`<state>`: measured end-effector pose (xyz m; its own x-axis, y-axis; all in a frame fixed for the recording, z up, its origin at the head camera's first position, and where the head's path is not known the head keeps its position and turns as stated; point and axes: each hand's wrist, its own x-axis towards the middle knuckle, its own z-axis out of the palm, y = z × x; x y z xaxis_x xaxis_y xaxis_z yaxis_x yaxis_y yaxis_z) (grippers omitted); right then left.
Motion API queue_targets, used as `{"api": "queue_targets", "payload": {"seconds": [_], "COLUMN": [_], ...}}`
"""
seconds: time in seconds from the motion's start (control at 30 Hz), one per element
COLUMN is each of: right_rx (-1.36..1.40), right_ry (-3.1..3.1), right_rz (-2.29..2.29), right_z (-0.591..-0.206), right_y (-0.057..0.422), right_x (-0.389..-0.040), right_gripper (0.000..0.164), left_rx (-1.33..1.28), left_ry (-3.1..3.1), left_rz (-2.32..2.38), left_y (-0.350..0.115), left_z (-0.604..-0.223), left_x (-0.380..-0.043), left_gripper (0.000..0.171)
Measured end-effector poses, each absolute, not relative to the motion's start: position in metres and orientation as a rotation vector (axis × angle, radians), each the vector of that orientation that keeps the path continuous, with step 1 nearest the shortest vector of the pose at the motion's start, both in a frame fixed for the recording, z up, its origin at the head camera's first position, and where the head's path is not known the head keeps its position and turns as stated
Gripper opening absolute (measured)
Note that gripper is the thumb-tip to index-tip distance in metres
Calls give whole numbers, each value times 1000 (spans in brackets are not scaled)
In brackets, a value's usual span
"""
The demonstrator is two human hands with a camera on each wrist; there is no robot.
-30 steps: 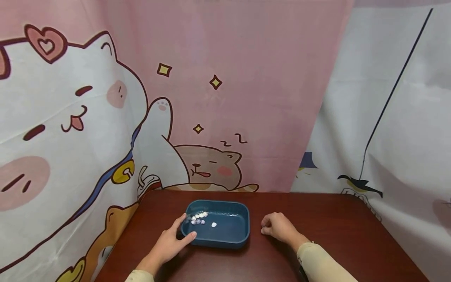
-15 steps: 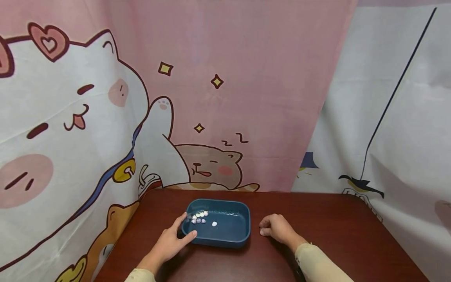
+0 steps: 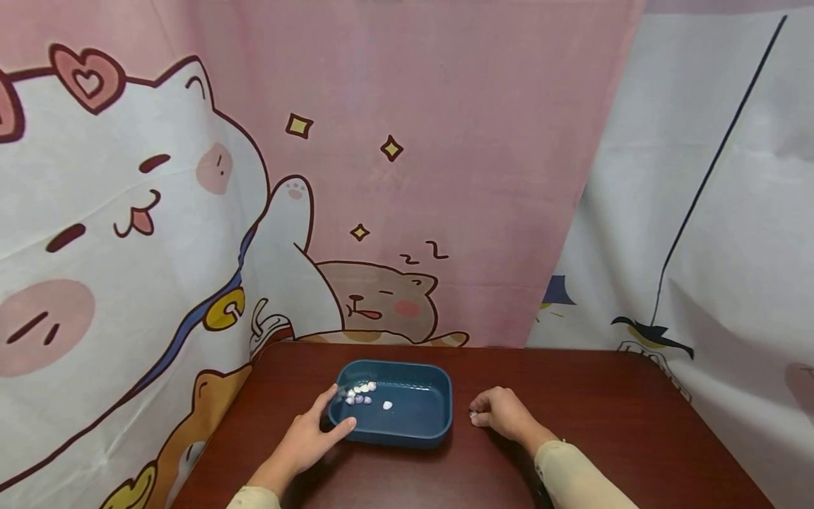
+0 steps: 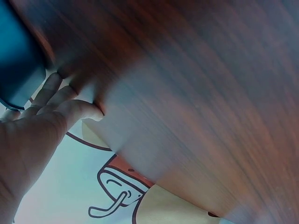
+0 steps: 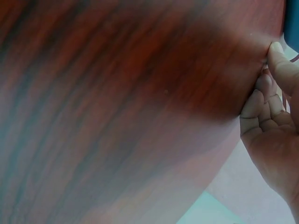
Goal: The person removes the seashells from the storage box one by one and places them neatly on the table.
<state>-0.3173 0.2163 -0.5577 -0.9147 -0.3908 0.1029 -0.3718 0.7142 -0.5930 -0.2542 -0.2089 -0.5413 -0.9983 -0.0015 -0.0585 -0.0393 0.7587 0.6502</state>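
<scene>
A dark blue rectangular tray (image 3: 407, 444) stands on the table, with small white and pale purple pebble-like pieces (image 3: 363, 388) grouped toward its left end. One white pebble-like piece (image 3: 387, 406) lies apart from them. My left hand (image 3: 307, 437) rests against the tray's left end, thumb over the front rim and index finger at the left side, fingers extended and spread. To the right of the tray, low over the table, my right hand (image 3: 505, 413) pinches a small pale pebble-like piece (image 3: 473, 413) between thumb and index finger. Its other fingers are curled in, seen in the right wrist view.
The dark red-brown wooden table (image 3: 591, 396) extends to both sides of the tray. Behind it hangs a pink and white cloth (image 3: 483, 177) printed with cartoon cats.
A small pale piece now shows at my right thumb and index fingertips. The right hand has shifted only slightly; the left hand and tray hold their places.
</scene>
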Motion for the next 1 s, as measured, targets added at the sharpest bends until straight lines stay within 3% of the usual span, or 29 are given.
{"api": "queue_targets", "payload": {"seconds": [0.47,0.77,1.0], "right_rx": [-662,-360,-382], "right_ry": [2885,2842,2870], "right_rz": [-991,-1114,-1106], "right_z": [-558,-557,-556], "right_y": [218,223,222], "right_x": [-319,-319,-319], "right_gripper": [17,20,17], "left_rx": [-32,-21,-19], "left_ry": [2901,2891,2898], "left_rz": [1067,1064,1058], "left_y": [-209,-209,-209], "left_z": [-541,-537,-538], "left_x": [-254,-252,-252], "left_gripper": [93,92,93]}}
